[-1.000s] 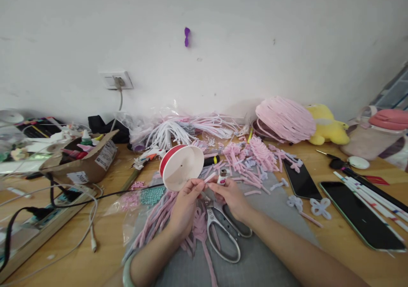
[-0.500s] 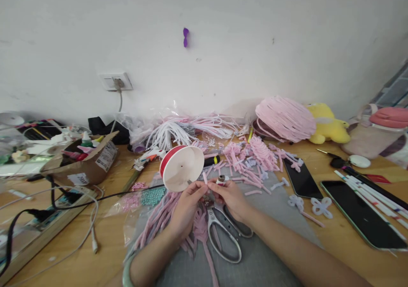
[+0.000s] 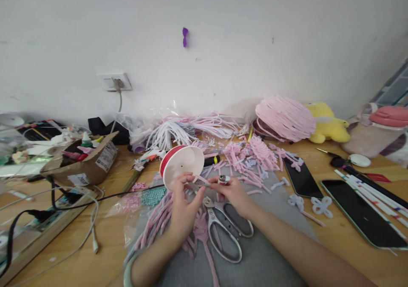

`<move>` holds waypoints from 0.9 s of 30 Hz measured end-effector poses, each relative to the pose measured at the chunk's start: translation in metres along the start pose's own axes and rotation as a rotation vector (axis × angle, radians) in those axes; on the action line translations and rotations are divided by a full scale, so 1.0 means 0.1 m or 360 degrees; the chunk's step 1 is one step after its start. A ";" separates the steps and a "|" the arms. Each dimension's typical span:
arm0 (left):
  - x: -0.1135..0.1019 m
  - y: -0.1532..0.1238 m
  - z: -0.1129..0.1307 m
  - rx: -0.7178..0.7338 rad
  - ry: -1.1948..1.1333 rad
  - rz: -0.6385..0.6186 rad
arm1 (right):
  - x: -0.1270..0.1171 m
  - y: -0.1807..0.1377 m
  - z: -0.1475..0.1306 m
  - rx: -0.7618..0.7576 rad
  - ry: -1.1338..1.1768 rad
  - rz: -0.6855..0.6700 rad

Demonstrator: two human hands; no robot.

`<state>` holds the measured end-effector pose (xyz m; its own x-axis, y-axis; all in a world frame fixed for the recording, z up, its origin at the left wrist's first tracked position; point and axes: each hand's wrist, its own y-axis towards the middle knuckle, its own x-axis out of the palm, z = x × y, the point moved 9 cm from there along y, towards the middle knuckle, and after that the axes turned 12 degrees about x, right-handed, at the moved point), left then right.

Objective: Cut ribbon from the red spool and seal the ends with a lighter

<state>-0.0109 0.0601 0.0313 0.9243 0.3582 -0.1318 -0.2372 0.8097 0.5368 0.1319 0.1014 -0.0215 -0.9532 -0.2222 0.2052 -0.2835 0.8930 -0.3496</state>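
Note:
My left hand (image 3: 183, 202) and my right hand (image 3: 232, 193) meet over a grey mat (image 3: 255, 253) and pinch the two ends of a short pink pipe cleaner piece (image 3: 201, 180). My right hand also grips a small lighter (image 3: 223, 179) with a metal top. Just behind my left hand a red and white spool (image 3: 181, 167) stands tilted on its edge. Large silver scissors (image 3: 223, 227) lie on the mat under my hands, next to a bundle of pink pipe cleaners (image 3: 165, 223).
Cut pink and lilac pieces (image 3: 251, 159) litter the wooden desk. At the right lie two phones (image 3: 301, 178) (image 3: 360, 214), pens (image 3: 372, 197) and a yellow plush toy (image 3: 327, 125). On the left are a cardboard box (image 3: 83, 161), cables (image 3: 73, 202) and a power strip.
My left hand has turned and its fingers have risen in front of the spool. The pink piece has tipped from upright to lying flatter between my hands.

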 end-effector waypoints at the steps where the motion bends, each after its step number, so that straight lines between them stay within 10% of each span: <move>1: -0.04 0.02 0.16 0.0261 0.0224 -0.0023 | -0.01 -0.01 -0.04 -0.0024 -0.0095 0.0004; 4: 0.07 0.00 0.47 0.0828 0.0827 -0.0323 | -0.01 -0.04 -0.16 -0.0137 -0.0332 -0.0019; 8: 0.27 -0.03 0.48 0.1017 0.1301 -0.0684 | 0.01 -0.05 -0.22 -0.0254 -0.0572 -0.0051; 27: 0.42 0.01 0.26 0.0477 0.0734 -0.1008 | -0.06 -0.03 -0.14 -0.0022 -0.0361 -0.0149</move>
<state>0.0355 0.0644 0.0477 0.6256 0.0844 -0.7756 0.4351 0.7874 0.4366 0.1398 0.1056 -0.0085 -0.9225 -0.3852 0.0248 -0.3717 0.8692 -0.3260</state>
